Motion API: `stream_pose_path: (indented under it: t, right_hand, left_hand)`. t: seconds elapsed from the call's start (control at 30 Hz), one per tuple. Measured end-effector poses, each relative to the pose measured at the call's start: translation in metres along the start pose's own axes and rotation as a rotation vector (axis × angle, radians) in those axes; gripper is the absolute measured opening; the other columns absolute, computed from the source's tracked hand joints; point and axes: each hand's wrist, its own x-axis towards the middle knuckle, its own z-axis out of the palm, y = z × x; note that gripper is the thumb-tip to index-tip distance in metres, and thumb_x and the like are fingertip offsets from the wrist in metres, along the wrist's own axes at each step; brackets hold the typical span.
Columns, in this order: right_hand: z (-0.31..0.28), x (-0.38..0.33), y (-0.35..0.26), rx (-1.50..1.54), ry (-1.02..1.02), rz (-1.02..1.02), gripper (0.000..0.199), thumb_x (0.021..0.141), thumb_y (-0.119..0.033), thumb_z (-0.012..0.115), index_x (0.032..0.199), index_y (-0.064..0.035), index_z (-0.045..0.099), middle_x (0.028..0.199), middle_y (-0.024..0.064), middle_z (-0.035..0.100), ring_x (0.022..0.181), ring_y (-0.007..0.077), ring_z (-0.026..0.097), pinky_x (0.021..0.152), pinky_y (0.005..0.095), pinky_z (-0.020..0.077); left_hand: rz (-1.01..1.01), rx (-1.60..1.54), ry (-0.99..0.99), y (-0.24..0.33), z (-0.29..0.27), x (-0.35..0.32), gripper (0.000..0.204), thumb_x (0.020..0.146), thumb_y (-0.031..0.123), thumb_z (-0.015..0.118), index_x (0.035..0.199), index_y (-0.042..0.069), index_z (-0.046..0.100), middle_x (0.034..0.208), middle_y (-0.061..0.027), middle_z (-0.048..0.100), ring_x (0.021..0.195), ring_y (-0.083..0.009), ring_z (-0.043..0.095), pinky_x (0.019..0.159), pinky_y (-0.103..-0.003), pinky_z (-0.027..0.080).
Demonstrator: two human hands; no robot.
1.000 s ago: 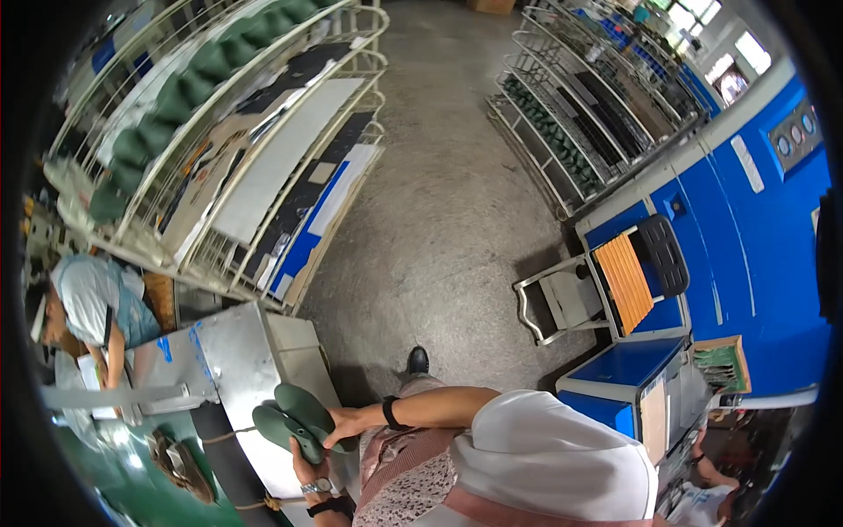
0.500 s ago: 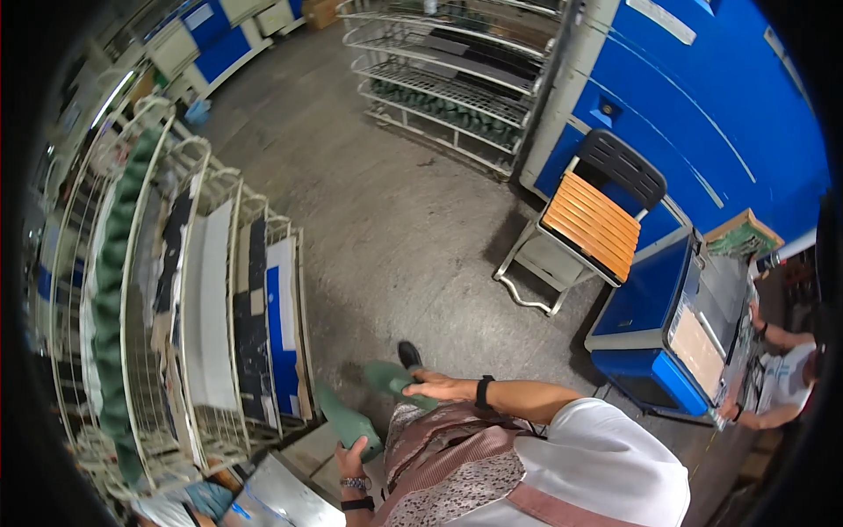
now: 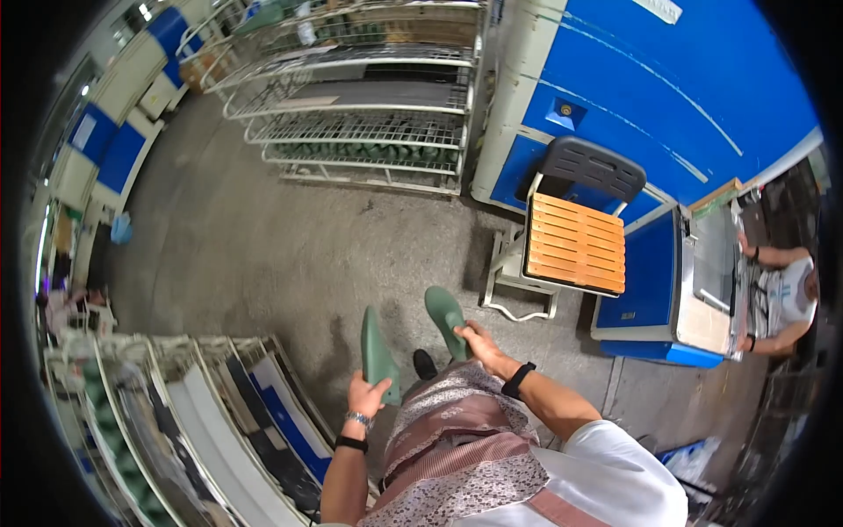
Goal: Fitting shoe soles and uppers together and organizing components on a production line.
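My left hand (image 3: 366, 394) grips a green shoe sole (image 3: 378, 352) held on edge, its toe pointing away from me. My right hand (image 3: 479, 344) holds a second green shoe sole (image 3: 446, 317), flat side up, out in front of my patterned apron. Both soles hang above the grey concrete floor (image 3: 281, 255). A watch is on my left wrist and a black band is on my right wrist.
A chair with an orange slatted seat (image 3: 576, 242) stands ahead on the right by a blue machine (image 3: 667, 290), where another person (image 3: 781, 294) works. A wire rack (image 3: 369, 132) stands ahead; a rack with white and blue sheets (image 3: 219, 422) is at my left.
My view has swung round: the rack moved from ahead to my lower left and the chair came closer. The two soles, held together before, are now apart, one in each hand.
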Motion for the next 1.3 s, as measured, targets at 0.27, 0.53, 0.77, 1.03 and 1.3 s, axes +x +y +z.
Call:
stream_pose_path:
  t: [0.27, 0.53, 0.77, 1.03, 1.3]
  right_hand:
    - [0.0, 0.115, -0.1, 0.235, 0.264, -0.143, 0.085, 0.093, -0.046, 0.068, 0.155, 0.0024, 0.036, 0.139, 0.0258, 0.058, 0.131, 0.0322, 0.056, 0.106, 0.0379, 0.0461]
    - [-0.017, 0.308, -0.172, 0.192, 0.386, -0.228, 0.084, 0.092, -0.043, 0.072, 0.154, 0.003, 0.04, 0.136, 0.0258, 0.06, 0.124, 0.0312, 0.06, 0.104, 0.0383, 0.0465]
    - [-0.048, 0.476, -0.226, 0.279, 0.333, -0.401, 0.081, 0.094, -0.041, 0.071, 0.155, 0.0001, 0.04, 0.138, 0.0252, 0.058, 0.127, 0.0305, 0.057, 0.105, 0.0392, 0.0451]
    - [-0.073, 0.592, -0.278, 0.495, 0.39, -0.628, 0.081, 0.096, -0.034, 0.072, 0.159, -0.0017, 0.032, 0.138, 0.0189, 0.056, 0.122, 0.0249, 0.059, 0.102, 0.0367, 0.0488]
    - [-0.087, 0.636, -0.236, -0.229, 0.771, -0.87, 0.082, 0.084, -0.016, 0.085, 0.149, 0.0068, 0.04, 0.123, 0.0238, 0.067, 0.111, 0.0283, 0.068, 0.092, 0.0382, 0.0557]
  left_hand:
    - [0.102, 0.358, -0.22, 0.171, 0.049, 0.204, 0.055, 0.081, 0.02, 0.084, 0.118, -0.004, 0.053, 0.097, -0.015, 0.071, 0.078, -0.0213, 0.073, 0.051, -0.034, 0.06]
    - [0.207, 0.445, -0.211, 0.23, 0.133, 0.414, 0.049, 0.079, 0.024, 0.085, 0.108, -0.004, 0.057, 0.085, -0.0175, 0.072, 0.062, -0.0269, 0.072, 0.049, -0.04, 0.058]
    - [0.483, 0.406, -0.222, 0.246, 0.212, 0.6, 0.047, 0.079, 0.021, 0.084, 0.109, -0.003, 0.056, 0.087, -0.0168, 0.071, 0.067, -0.0259, 0.072, 0.05, -0.037, 0.057]
    - [0.829, 0.374, -0.125, 0.308, 0.295, 0.678, 0.051, 0.079, 0.018, 0.084, 0.119, -0.002, 0.06, 0.105, -0.0199, 0.074, 0.096, -0.0327, 0.074, 0.084, -0.042, 0.057]
    - [0.96, 0.106, -0.085, 0.283, 0.339, 0.746, 0.077, 0.072, 0.022, 0.089, 0.134, -0.009, 0.056, 0.12, -0.0293, 0.068, 0.113, -0.0423, 0.067, 0.098, -0.046, 0.053]
